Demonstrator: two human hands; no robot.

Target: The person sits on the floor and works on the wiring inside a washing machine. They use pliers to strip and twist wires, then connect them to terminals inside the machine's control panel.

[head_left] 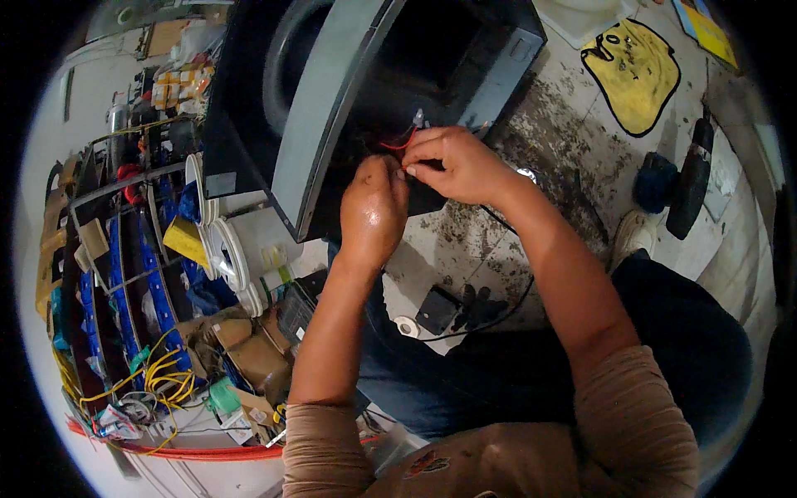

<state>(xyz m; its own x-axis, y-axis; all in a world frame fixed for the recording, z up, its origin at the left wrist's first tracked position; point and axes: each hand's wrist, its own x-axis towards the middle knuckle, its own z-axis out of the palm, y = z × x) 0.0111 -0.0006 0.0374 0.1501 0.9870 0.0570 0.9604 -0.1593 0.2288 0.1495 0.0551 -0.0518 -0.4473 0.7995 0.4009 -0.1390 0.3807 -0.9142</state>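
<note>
A large dark appliance housing (328,91) with a grey edge panel tilts in front of me, its side facing me open. Just inside that opening runs a thin red wire (400,146), with a small pale connector (419,118) above it. My right hand (461,166) pinches the wire between thumb and fingertips. Close against it, my left hand (375,207) is closed, its fingertips meeting the right hand's at the wire. What the left fingers grip is partly hidden behind the hand.
Dirt is scattered over the tiled floor (548,149). On the right lie a yellow cloth (633,75) and a black power tool (693,178). A white tape roll (407,326), a black box (437,310) and a black cord (515,309) are below. Shelves with blue bins (123,270) and stacked buckets (228,249) stand left.
</note>
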